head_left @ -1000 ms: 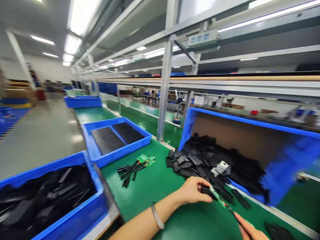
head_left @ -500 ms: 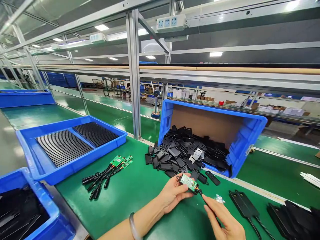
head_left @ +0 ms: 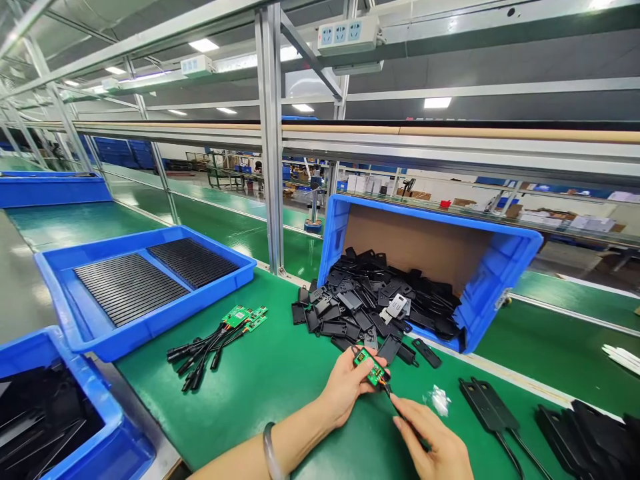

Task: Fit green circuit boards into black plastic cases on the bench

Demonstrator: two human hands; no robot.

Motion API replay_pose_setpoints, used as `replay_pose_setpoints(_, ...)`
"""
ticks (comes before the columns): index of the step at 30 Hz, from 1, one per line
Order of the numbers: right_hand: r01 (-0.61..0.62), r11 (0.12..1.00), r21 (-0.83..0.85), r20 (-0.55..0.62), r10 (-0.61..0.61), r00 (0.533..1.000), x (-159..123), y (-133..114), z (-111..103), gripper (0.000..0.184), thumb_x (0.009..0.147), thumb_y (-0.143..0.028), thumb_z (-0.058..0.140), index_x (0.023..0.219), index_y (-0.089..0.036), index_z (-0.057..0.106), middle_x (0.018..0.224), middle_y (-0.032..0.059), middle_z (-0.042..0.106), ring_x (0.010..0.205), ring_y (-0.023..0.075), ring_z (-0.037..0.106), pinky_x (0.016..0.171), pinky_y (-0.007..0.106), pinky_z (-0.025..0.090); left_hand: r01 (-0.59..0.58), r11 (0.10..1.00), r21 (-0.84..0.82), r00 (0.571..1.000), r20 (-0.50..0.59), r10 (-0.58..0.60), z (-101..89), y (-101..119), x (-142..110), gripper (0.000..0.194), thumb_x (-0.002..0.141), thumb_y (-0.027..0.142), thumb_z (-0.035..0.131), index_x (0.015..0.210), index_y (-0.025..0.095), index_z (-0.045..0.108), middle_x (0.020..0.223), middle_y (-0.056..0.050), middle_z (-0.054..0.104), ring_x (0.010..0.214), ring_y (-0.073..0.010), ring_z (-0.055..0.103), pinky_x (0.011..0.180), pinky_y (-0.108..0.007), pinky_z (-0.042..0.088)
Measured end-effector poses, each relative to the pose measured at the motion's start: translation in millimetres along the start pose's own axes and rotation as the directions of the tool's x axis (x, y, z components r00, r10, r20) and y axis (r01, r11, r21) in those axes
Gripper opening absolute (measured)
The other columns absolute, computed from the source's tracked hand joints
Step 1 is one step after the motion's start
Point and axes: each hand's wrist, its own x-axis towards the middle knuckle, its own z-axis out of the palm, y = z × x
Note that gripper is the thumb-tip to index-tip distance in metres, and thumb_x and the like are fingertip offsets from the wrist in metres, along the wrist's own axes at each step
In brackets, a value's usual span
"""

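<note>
At the lower left of the frame a blue bin (head_left: pixel 107 437) holds dark flat parts. Right of it, at left centre, a shallow blue tray (head_left: pixel 60 280) carries two black ribbed plates (head_left: pixel 155 277). Just right of the tray a bundle of green boards with black leads (head_left: pixel 215 337) lies on the green bench (head_left: pixel 280 380).

Below centre, the left hand (head_left: pixel 345 387), a bangle (head_left: pixel 269 453) on its wrist, has its fingers closed around a small green board (head_left: pixel 369 365). The board is held just above the bench, near the front edge of a spilled pile of black covers (head_left: pixel 370 303). Touching the lead that runs from the board, the right hand (head_left: pixel 433 443) pinches it between thumb and forefinger at lower centre.

The covers spill from a blue crate (head_left: pixel 500 273) tipped on its side at centre right. A clear scrap (head_left: pixel 440 399) lies right of the hands, then flat black pieces (head_left: pixel 487 407), and a stack of black parts (head_left: pixel 590 427) at the lower right.
</note>
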Motion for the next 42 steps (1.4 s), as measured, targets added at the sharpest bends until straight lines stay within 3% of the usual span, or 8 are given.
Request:
replay_pose_setpoints(3,-0.265,0.955,0.134,0.069,0.258,0.964,-4.0,4.4,4.2,0.031,0.083,-0.037,0.061,0.111,-0.024,0.066,0.097,0.0037,0.071,0.084,0.0194,0.068,0.070,0.019,0.057,-0.015,0.998,0.063,0.999,-0.028,0.017,0.0,1.3,0.0,0.048,0.065,0.045,0.075,0.093,0.015,0.051,0.090,-0.011,0.068,0.080,-0.0233,0.066,0.064,-0.030,0.049)
replay_pose_setpoints(6,-0.488,0.822,0.293,0.210,0.442,0.872,-2.1,0.2,7.8,0.044,0.076,-0.048,0.064,0.108,-0.019,0.066,0.087,0.0071,0.072,0.076,0.0209,0.068,0.067,0.024,0.056,-0.034,0.993,0.112,0.999,-0.028,0.038,-0.8,0.5,-0.8,0.048,0.066,0.048,0.074,0.093,0.016,0.049,0.087,-0.009,0.068,0.075,-0.0218,0.066,0.062,-0.029,0.049)
replay_pose_setpoints(10,-0.648,0.617,0.446,0.446,0.474,0.759,7.9,-16.7,9.0,0.056,0.072,-0.065,0.058,0.092,-0.013,0.065,0.070,0.0070,0.067,0.054,0.0162,0.057,0.053,0.025,0.047,-0.064,0.982,0.179,0.997,0.048,0.056,-0.3,-5.2,-4.5,0.046,0.071,0.049,0.069,0.095,0.018,0.045,0.088,-0.008,0.068,0.076,-0.0215,0.066,0.063,-0.030,0.050)
replay_pose_setpoints(12,-0.671,0.613,0.417,0.469,0.487,0.736,10.9,-22.7,8.1,0.057,0.076,-0.069,0.048,0.080,-0.015,0.062,0.060,0.0024,0.059,0.047,0.0129,0.047,0.047,0.023,0.037,-0.056,0.970,0.235,0.995,0.096,0.034,0.4,-8.1,-6.6,0.047,0.074,0.052,0.065,0.099,0.019,0.043,0.089,-0.009,0.068,0.079,-0.0223,0.066,0.066,-0.031,0.050)
replay_pose_setpoints(17,-0.571,0.791,0.220,0.273,0.512,0.815,7.7,-22.9,5.6,0.047,0.083,-0.060,0.045,0.060,-0.019,0.047,0.055,-0.0038,0.039,0.054,0.0128,0.036,0.051,0.024,0.026,-0.022,0.966,0.259,0.987,0.159,-0.020,1.2,-9.2,-8.5,0.050,0.075,0.055,0.063,0.101,0.019,0.040,0.087,-0.010,0.069,0.081,-0.0226,0.066,0.067,-0.030,0.049)
replay_pose_setpoints(27,-0.592,0.756,0.280,0.344,0.497,0.797,11.5,-22.0,3.9,0.048,0.079,-0.057,0.048,0.063,-0.015,0.064,0.056,-0.0010,0.045,0.055,0.0148,0.039,0.053,0.026,0.027,0.007,0.973,0.230,0.976,0.211,-0.057,1.2,-5.7,-14.1,0.043,0.077,0.050,0.063,0.097,0.019,0.039,0.086,-0.009,0.070,0.073,-0.0199,0.066,0.061,-0.027,0.049)
replay_pose_setpoints(38,-0.604,0.781,0.156,0.249,0.561,0.790,14.4,-24.7,8.7,0.048,0.079,-0.060,0.043,0.055,-0.020,0.039,0.052,-0.0047,0.030,0.051,0.0122,0.028,0.049,0.025,0.019,-0.142,0.924,0.354,0.989,0.098,0.115,8.5,-9.3,-18.5,0.029,0.083,0.042,0.056,0.095,0.019,0.043,0.088,-0.009,0.068,0.081,-0.0205,0.064,0.072,-0.031,0.050)
replay_pose_setpoints(42,-0.477,0.872,0.111,0.226,0.446,0.866,10.9,-24.8,8.0,0.046,0.085,-0.052,0.048,0.053,-0.019,0.040,0.052,-0.0037,0.038,0.050,0.0120,0.035,0.049,0.025,0.025,-0.062,0.918,0.392,0.994,0.108,0.020,11.0,-8.7,-15.5,0.027,0.082,0.042,0.053,0.092,0.019,0.044,0.069,-0.003,0.065,0.061,-0.0154,0.059,0.056,-0.024,0.045)
